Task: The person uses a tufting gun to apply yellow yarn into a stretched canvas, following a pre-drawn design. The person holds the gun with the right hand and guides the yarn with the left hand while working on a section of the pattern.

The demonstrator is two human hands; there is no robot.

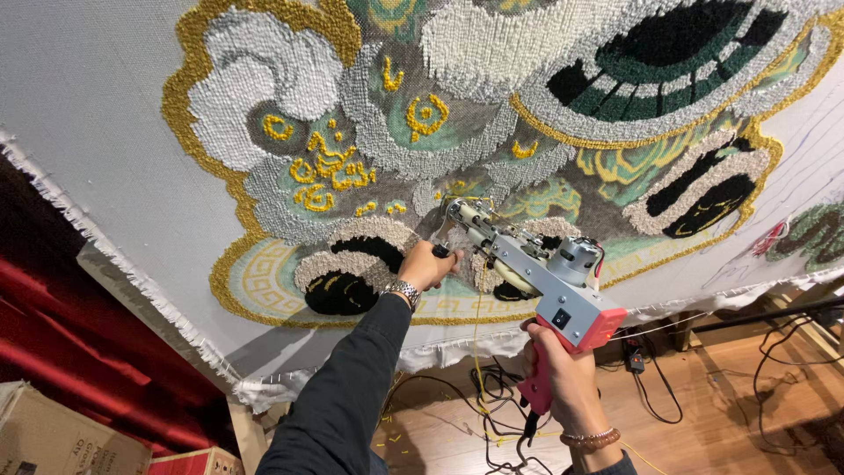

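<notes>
The tufting gun [527, 273], a grey body with a pink handle and a small silver motor on top, is being held up against the stretched white backing cloth [114, 132], its needle end pressing into the lower middle of a large tufted design [492, 114]. The right hand [563, 374] is wrapping the pink grip from below, its fingers [538, 356] clamped around the handle. The left hand [428, 264], wearing a metal wristwatch [403, 292], is reaching forward with its fingers closed on the small black front handle of the gun, steadying the nose against the cloth.

The step in hand looks like filling in yarn along the bottom part of the pattern, beside the black and cream patches and above the gold border band [264, 281]. A yellow yarn strand [479, 352] is hanging down from the gun toward the wooden floor [721, 413], where black cables [492, 396] are lying in loops.

The next move probably calls for keeping the needle square and firmly pressed to the cloth while both hands are guiding the gun along the outline, with the yarn feeding freely and staying clear of the cables. Red drapery [79, 352] and cardboard boxes [61, 440] are sitting at the lower left.
</notes>
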